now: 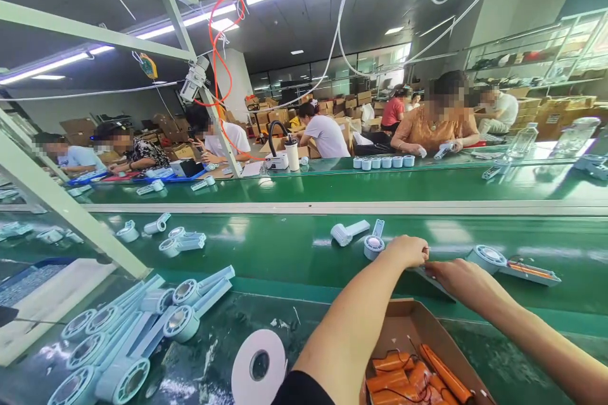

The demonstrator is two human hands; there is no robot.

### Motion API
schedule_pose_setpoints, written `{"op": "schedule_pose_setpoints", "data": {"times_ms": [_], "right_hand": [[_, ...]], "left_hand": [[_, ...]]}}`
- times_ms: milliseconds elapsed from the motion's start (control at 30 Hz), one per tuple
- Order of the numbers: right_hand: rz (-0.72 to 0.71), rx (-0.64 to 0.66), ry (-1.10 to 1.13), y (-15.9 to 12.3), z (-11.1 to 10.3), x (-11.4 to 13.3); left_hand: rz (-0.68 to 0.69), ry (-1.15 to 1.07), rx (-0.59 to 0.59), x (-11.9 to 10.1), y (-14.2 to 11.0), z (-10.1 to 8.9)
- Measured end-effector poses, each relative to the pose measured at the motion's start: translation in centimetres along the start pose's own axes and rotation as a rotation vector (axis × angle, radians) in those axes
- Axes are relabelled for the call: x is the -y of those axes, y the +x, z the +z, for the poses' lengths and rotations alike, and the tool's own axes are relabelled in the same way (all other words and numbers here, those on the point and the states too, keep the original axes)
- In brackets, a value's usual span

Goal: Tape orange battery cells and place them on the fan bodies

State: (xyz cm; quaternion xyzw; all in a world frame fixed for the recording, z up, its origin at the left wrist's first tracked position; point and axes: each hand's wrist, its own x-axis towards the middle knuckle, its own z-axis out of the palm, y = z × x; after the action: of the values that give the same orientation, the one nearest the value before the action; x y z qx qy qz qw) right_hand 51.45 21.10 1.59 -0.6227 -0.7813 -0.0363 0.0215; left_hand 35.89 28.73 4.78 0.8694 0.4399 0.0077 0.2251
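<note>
My left hand (407, 250) and my right hand (451, 276) meet over the near belt, fingers closed and pinching close together. Beneath them shows the pale edge of a long, narrow piece (437, 286); the hands hide most of it, so its kind is unclear. To the right of my hands lies a light-blue handheld-fan body (489, 257) with an orange battery (532, 272) and wires in its open handle. Another fan body (373, 245) lies just left of my left hand, beside one on its side (344, 234). Below my forearms, a cardboard box (427, 319) contains several orange wired batteries (394, 386).
At left on the bench are a pile of fan bodies (114, 335) and a white tape roll (244, 367). A metal post (76, 209) slants up there. More fan bodies (180, 242) lie along the green belt (275, 253). Co-workers (434, 126) sit across the line.
</note>
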Motion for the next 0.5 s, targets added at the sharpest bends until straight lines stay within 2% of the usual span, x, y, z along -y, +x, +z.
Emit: {"op": "schedule_pose_setpoints", "data": {"times_ms": [100,167,267,433,500], "right_hand": [[-0.018,-0.152,0.164,-1.0,1.3,-2.8],[-0.018,-0.189,0.290,-1.3,1.9,-4.3],[-0.018,-0.107,0.352,-0.9,1.6,-4.5],[-0.002,0.098,0.209,0.6,0.3,-1.9],[-0.007,0.089,0.137,0.9,0.6,-1.5]], "left_hand": [[0.014,0.000,0.000,0.0,0.5,0.0],[0.023,-0.004,0.006,0.0,1.0,0.0],[0.024,-0.016,0.012,-0.4,1.6,0.0],[0.004,-0.039,-0.011,-1.1,1.4,0.1],[-0.003,-0.058,-0.022,-1.5,1.3,0.1]]}}
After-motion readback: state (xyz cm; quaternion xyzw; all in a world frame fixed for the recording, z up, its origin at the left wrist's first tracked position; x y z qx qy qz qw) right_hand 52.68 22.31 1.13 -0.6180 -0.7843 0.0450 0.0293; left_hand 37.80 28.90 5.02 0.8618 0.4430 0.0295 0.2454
